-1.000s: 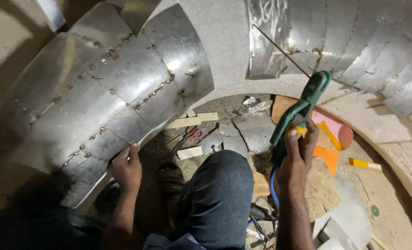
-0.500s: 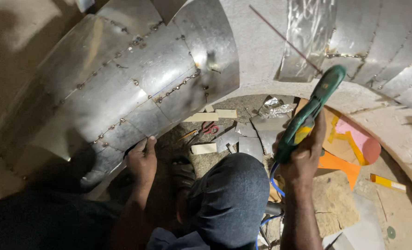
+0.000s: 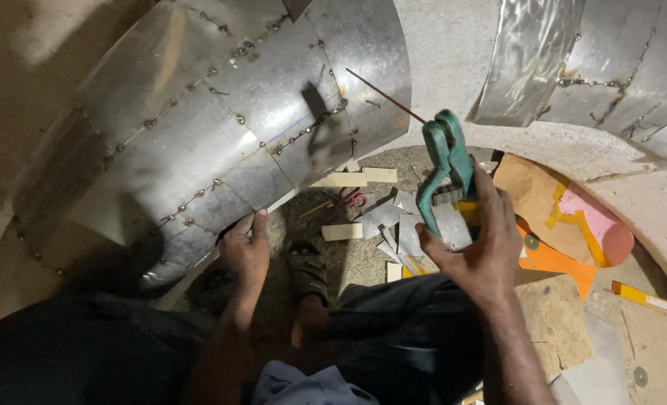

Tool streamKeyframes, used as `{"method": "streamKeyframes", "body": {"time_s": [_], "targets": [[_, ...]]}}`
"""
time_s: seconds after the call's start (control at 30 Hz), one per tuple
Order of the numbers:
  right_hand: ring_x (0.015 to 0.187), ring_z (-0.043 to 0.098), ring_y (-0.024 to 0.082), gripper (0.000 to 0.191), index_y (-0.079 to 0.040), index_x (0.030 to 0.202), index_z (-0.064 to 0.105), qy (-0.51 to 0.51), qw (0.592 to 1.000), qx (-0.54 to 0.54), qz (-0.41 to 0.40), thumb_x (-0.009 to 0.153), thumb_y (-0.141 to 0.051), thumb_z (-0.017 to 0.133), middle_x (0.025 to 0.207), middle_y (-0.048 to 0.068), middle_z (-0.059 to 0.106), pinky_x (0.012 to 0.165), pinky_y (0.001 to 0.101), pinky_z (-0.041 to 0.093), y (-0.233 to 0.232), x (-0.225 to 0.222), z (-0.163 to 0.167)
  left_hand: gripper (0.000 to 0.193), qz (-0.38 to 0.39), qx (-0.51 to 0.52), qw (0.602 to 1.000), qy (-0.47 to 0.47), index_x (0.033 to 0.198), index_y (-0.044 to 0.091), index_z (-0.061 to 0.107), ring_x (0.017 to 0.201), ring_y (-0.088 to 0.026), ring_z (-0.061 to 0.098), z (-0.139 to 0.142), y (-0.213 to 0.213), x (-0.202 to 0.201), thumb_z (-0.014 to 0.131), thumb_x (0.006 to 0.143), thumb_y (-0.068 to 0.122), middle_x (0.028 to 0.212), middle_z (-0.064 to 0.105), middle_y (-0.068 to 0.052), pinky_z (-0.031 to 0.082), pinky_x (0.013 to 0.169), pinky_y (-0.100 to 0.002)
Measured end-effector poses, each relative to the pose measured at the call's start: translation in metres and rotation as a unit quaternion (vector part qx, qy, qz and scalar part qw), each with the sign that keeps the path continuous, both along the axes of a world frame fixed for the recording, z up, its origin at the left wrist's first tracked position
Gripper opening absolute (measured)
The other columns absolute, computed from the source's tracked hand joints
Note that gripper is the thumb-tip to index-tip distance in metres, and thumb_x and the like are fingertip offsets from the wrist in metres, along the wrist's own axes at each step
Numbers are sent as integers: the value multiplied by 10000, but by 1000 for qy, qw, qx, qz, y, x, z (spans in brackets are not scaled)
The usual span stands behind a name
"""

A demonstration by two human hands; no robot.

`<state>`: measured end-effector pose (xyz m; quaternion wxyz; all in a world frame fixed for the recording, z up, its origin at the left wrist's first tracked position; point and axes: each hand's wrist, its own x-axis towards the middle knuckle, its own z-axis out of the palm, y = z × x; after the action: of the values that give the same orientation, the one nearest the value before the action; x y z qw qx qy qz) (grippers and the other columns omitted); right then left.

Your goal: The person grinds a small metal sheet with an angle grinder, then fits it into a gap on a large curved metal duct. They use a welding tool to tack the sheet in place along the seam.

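Metalwork site: riveted sheet-metal cladding [image 3: 221,127] on curved duct, offcuts [image 3: 416,225] and cardboard [image 3: 532,191] littering gritty floor [image 3: 363,259].

The left hand [image 3: 247,251] grips the lower edge of a curved, riveted sheet-metal cladding [image 3: 221,135] wrapped around a pipe. The right hand [image 3: 479,251] holds a green hand tool [image 3: 444,161], possibly a rivet gun, raised beside it. Metal offcuts [image 3: 397,217] and wood strips [image 3: 352,180] litter the floor beneath.

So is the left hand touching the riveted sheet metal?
Touching. The head view shows the left hand with its fingers pressed against the lower edge of the sheet metal, no gap between them.
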<state>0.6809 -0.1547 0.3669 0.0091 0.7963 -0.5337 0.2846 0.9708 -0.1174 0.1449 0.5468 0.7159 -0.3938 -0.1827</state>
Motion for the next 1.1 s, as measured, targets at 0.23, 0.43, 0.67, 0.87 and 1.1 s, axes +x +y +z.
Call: {"method": "streamKeyframes", "body": {"time_s": [0.23, 0.43, 0.67, 0.87, 1.1], "targets": [[1449, 428, 285, 1035, -36, 1637, 246, -218, 976, -20, -1, 819, -149, 871, 1551, 190, 391, 1224, 419, 391, 14, 6, -119, 239, 3, -38, 999, -29, 1086, 30, 765, 935, -390, 722, -14, 0, 5, 708, 994, 242, 1009, 745, -202, 550, 820, -426], [1411, 494, 277, 1050, -25, 1646, 228, -323, 946, 41, 11, 832, -160, 878, 1564, 177, 443, 1188, 402, 448, 28, 13, -179, 219, 18, -22, 999, -15, 1049, 32, 772, 870, -373, 734, -19, -2, 0, 717, 968, 228, 956, 749, -196, 552, 779, -408], [1171, 595, 261, 1012, -47, 1621, 359, -175, 983, -49, 25, 796, -195, 926, 1385, 148, 562, 964, 367, 548, 17, 16, -159, 234, 3, -5, 1000, -28, 1044, 34, 778, 840, -340, 739, -16, -2, -5, 702, 990, 248, 935, 759, -175, 552, 757, -400], [1249, 592, 318, 966, -68, 1601, 407, -180, 980, -74, 33, 786, -167, 916, 1392, 218, 522, 983, 393, 603, 7, 30, -138, 255, -1, 24, 1000, -7, 1039, 19, 780, 806, -329, 733, -5, -3, -8, 703, 986, 256, 910, 760, -169, 538, 726, -397], [1224, 634, 301, 913, -76, 1577, 452, -166, 984, -65, 22, 797, -148, 921, 1381, 216, 522, 973, 375, 626, 4, 43, -136, 238, -4, -15, 1000, -5, 1073, 27, 770, 887, -334, 750, -4, -2, -4, 702, 995, 241, 981, 765, -173, 555, 790, -396]]}}
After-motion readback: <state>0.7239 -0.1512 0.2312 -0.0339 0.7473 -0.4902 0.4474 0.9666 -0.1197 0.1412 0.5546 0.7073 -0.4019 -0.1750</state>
